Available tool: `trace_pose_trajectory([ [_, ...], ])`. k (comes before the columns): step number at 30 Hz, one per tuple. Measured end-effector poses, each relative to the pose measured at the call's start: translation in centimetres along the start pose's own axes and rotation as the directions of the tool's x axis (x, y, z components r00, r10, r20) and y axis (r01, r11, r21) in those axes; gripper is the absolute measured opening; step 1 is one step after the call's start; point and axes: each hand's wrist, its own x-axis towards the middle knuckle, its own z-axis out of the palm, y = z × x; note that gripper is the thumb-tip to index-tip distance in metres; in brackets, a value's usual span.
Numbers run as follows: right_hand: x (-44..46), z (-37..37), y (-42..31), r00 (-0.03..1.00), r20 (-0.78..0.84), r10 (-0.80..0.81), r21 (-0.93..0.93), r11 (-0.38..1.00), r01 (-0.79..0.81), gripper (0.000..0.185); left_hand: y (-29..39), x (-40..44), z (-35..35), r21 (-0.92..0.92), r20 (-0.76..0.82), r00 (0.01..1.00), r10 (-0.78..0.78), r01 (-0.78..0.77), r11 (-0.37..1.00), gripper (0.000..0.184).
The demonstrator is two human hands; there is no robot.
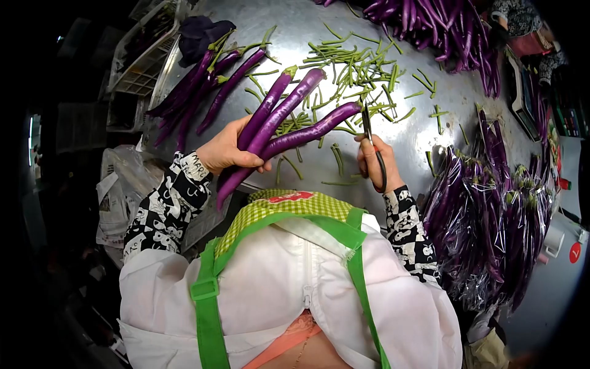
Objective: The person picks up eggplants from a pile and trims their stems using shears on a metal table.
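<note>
Three long purple eggplants (286, 109) fan out from my left hand (231, 149), whose fingers are wrapped round them. One has a green cap at its end. Black-handled scissors (368, 126) are gripped in my right hand (380, 161), with their blades pointing away from me. The blades are beside the tip of the rightmost eggplant; whether they touch it I cannot tell. Many cut green stems (353, 64) lie scattered on the metal table (246, 21) beyond and between my hands.
Loose eggplants (224, 92) lie at the left beside a dark bag (200, 38) and a crate (142, 64). A large eggplant pile (430, 24) is at the far right. Plastic-wrapped eggplants (479, 215) stand at the right. Part of another person (522, 21) shows at the top right.
</note>
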Motion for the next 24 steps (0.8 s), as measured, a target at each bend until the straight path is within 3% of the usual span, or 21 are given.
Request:
trace_pose_trajectory([
  [2,-0.2,-0.3,0.4,0.972,-0.137,-0.191,-0.372,0.919,0.128,0.034,-0.1,-0.1,-0.6,0.061,-0.031,0.999,0.017,-0.015,0.998,0.068],
  [5,-0.6,-1.5,0.3,0.933,-0.301,-0.197,-0.778,0.617,-0.121,0.037,0.2,-0.3,-1.0,0.133,-0.077,0.996,0.05,-0.039,0.99,0.066],
  [6,-1.0,-2.2,1.4,0.92,-0.337,-0.201,-0.827,0.53,-0.188,0.048,0.4,-0.3,-0.8,0.116,-0.111,0.991,0.077,-0.064,0.991,0.07],
  [8,-2.1,-3.4,0.9,0.936,-0.261,-0.237,-0.951,0.228,-0.208,0.071,0.6,-0.1,-0.9,0.11,-0.157,0.98,0.122,-0.105,0.988,0.074],
  [10,-2.7,-4.4,0.9,0.971,-0.221,-0.093,-0.967,0.149,-0.206,0.088,0.5,0.6,-1.1,0.015,-0.132,0.975,0.18,-0.18,0.984,0.068],
  [11,-3.2,-4.7,0.7,0.981,-0.189,-0.052,-0.975,0.13,-0.181,0.086,0.5,1.0,-1.2,0.057,-0.139,0.968,0.21,-0.204,0.977,0.064],
  [13,-2.7,-5.3,0.8,0.988,-0.095,-0.124,-0.983,0.171,-0.073,0.09,1.0,2.1,-0.3,-0.054,-0.132,0.965,0.227,-0.235,0.97,0.06],
  [14,-2.4,-4.1,-1.5,0.974,-0.106,-0.2,-0.946,0.323,-0.037,0.094,1.4,3.0,0.4,-0.125,-0.12,0.966,0.23,-0.244,0.962,0.061],
  [15,-2.1,-2.8,-3.4,0.957,-0.111,-0.269,-0.824,0.563,0.063,0.102,1.4,4.1,1.2,-0.198,-0.125,0.955,0.268,-0.289,0.937,0.063],
  [16,-1.5,-1.5,-3.7,0.961,-0.113,-0.252,-0.648,0.752,0.12,0.113,1.3,5.3,1.8,-0.245,-0.108,0.961,0.253,-0.272,0.931,0.065],
  [17,-1.1,-0.3,-5.8,0.997,-0.033,-0.072,-0.284,0.957,0.059,0.123,1.1,6.4,3.0,-0.284,-0.14,0.949,0.281,-0.31,0.907,0.065],
  [18,-0.3,1.1,-6.8,0.991,0.045,-0.127,-0.088,0.988,0.131,0.128,0.7,7.5,3.8,-0.307,-0.135,0.949,0.284,-0.313,0.899,0.064],
  [19,0.1,2.6,-7.7,0.992,0.101,-0.082,0.107,0.992,0.071,0.131,0.6,8.5,5.0,-0.339,-0.124,0.947,0.296,-0.321,0.884,0.062],
  [20,0.9,4.2,-7.8,0.974,0.129,-0.187,0.147,0.975,0.168,0.133,0.4,9.4,6.1,-0.374,-0.115,0.945,0.306,-0.327,0.868,0.061],
  [22,2.3,6.4,-7.1,0.941,-0.032,-0.337,-0.002,0.941,0.337,0.131,-0.5,10.8,7.0,-0.272,-0.193,0.942,0.276,-0.322,0.907,0.059],
  [24,3.1,5.9,-7.4,0.945,-0.002,-0.326,0.232,0.919,0.318,0.124,0.1,11.1,7.1,-0.216,-0.19,0.933,0.305,-0.343,0.914,0.06],
])
